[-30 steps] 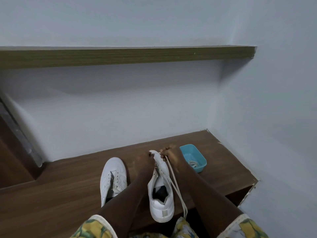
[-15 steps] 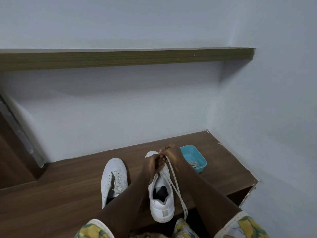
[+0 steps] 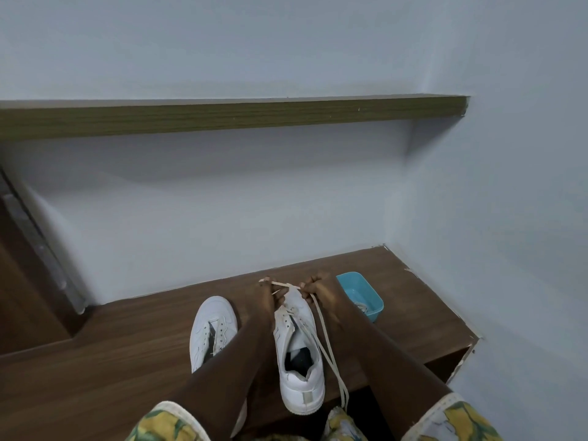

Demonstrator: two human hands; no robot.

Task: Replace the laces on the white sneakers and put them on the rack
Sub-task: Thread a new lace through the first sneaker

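Left hand [image 3: 264, 296] and right hand [image 3: 319, 289] both pinch lace [image 3: 324, 338] above sneaker [image 3: 302, 389] toe

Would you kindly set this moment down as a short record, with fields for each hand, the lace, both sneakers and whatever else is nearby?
left hand: fingers pinch the lace beside the toe
right hand: fingers pinch the same lace; its long end trails past the heel
first sneaker: on the wooden surface, between the arms, toe toward the wall
second sneaker: lies to its left, untouched
blue tray: right of the hands, something pale inside
shelf: on the wall above
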